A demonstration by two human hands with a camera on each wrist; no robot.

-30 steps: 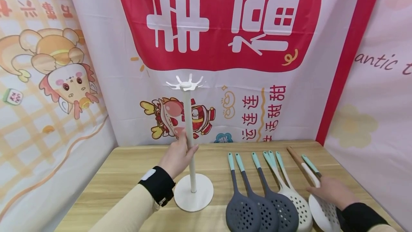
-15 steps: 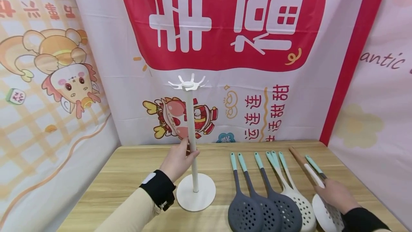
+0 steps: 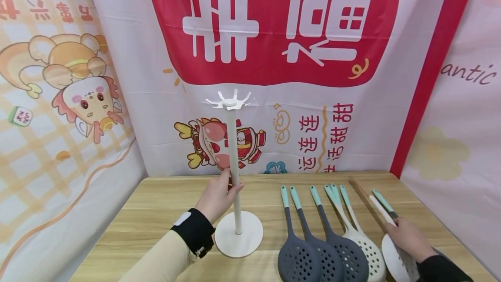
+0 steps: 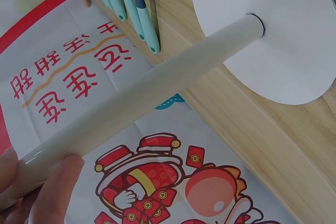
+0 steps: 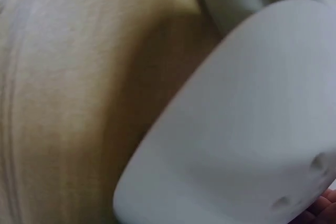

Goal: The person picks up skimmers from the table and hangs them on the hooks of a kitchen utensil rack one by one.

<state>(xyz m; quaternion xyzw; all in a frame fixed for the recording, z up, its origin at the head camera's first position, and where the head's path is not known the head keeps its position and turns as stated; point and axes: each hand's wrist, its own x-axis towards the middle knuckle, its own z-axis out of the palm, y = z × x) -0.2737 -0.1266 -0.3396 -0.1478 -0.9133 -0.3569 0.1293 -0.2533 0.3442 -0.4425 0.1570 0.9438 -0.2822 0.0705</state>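
- Stand (image 3: 233,151): white pole at 6 o'clock in our head view, round base (image 3: 252,245) on the wooden table (image 3: 160,216), crown of hooks (image 3: 230,102) on top.
- Our left hand (image 3: 213,198) grips the pole below mid-height: thumb across the near side, fingers round the back. Forearm comes in from 7 o'clock, black wristband (image 3: 194,232) on.
- Our right hand (image 3: 409,236) is at 4 o'clock, knuckles up, forearm aimed at 10. It pinches a white skimmer (image 3: 391,253) by the handle; we can't tell how the hidden fingers lie.
- That skimmer: 3 o'clock from the base, tilted, handle toward 11, casting shadow on the wood in our right wrist view.
- Just beyond the right hand: another mint handle (image 3: 382,200), also toward 11.
- Between stand and right hand: three dark grey skimmers (image 3: 288,247) overlapping, then pale perforated ones (image 3: 372,253), mint handle ends near 12.
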